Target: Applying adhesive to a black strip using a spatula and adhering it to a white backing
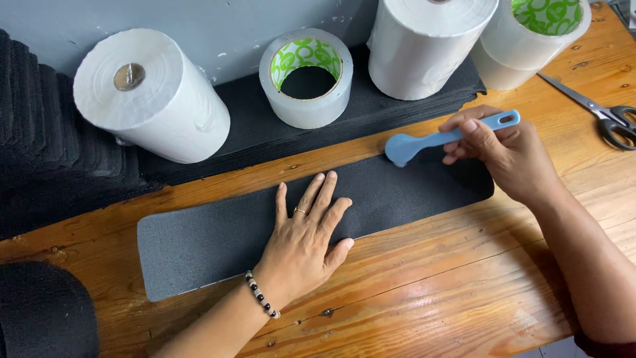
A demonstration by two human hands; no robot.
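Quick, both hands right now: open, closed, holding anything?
Left hand: open, flat on the dark grey strip.
Right hand: closed on the blue tool, its head on the strip.

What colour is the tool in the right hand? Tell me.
Light blue. The tool shows best in the head view, held by the right hand over the dark strip.

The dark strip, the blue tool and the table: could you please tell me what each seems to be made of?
The dark strip looks like a gritty or woven matte sheet, judging by its fine grain. The blue tool in the right hand appears to be smooth moulded plastic. The table is probably varnished wood, with visible planks, knots and sheen.
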